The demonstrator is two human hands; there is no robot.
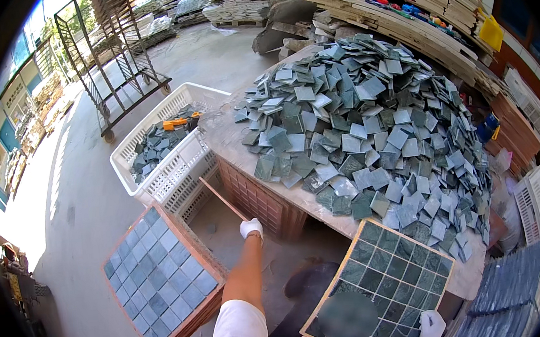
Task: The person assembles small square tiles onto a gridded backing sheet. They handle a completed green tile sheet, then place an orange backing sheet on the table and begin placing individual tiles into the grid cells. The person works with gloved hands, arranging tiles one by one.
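My left hand (251, 228), in a white glove, is closed round the near end of a thin brown board (221, 198), seen edge-on. My right hand (432, 328), also white-gloved, grips the lower right edge of a shallow tray of dark green stone tiles (387, 264), laid in a grid and tilted in front of me. A round blurred patch hides some of those tiles. At the left, a grid of blue-grey tiles (157, 268) fills the top of a stack of reddish-brown trays (196, 313). More brown trays (257, 202) stand on edge beyond my left hand.
A worktable (228, 130) bears a big heap of loose square stone tiles (368, 121). Beside it, a white plastic crate (183, 163) contains broken pieces and an orange tool (176, 123). A wheeled metal rack (111, 73) stands farther back. Dark stacked slabs (509, 295) are at the right.
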